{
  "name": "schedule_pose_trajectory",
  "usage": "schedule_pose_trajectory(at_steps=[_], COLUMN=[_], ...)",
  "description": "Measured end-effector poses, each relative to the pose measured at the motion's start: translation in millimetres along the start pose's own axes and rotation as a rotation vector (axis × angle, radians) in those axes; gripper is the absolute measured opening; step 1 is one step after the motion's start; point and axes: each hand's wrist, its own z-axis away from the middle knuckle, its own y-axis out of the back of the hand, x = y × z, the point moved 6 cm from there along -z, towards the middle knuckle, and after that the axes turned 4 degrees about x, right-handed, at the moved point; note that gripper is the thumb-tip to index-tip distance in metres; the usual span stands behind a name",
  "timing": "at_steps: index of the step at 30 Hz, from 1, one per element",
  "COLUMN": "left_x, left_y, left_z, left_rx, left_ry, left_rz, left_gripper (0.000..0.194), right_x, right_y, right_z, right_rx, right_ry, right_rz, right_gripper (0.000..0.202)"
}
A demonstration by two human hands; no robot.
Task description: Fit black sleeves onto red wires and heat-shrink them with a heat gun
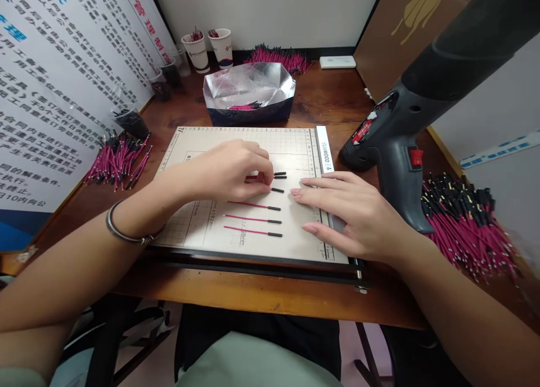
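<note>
My left hand is over the middle of a cream gridded paper-cutter board. Its thumb and index finger are pinched on a magenta wire, whose black sleeve end shows past the fingertips; the hand hides the rest. Just above, other black sleeve ends lie close together, their wires partly covered by my fingers. Nearer me, magenta wires with black ends lie in spaced rows, sleeves pointing right. My right hand rests open and flat on the board's right edge, fingers apart, close to the sleeves and holding nothing.
A black heat gun stands at right, beside a large wire pile. Behind the board are a foil-lined box with wires, another wire heap and paper cups. More wires lie left near a plastic cup.
</note>
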Motion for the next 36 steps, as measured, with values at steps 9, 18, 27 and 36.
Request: schedule_pose_trajectory(at_steps=[9,18,27,36], left_x=[5,5,5,8], left_y=[-3.6,-5.3,-5.2,-3.8], left_z=[12,11,11,11], left_rx=[0.065,0.07,0.064,0.054], left_ry=[-0.016,-0.016,-0.013,-0.027], left_rz=[0.005,0.047,0.061,0.036], left_gripper=[0.014,0.014,0.015,0.016], right_x=[-4,-3,-4,-5], right_y=[-5,-8,-7,-7], right_z=[1,2,1,1], right_rx=[-0.146,-0.165,-0.18,-0.187], right_ry=[0.101,0.07,0.084,0.074], right_rz=[-0.036,-0.034,-0.031,-0.054], right_gripper=[0.054,0.059,0.057,0.054])
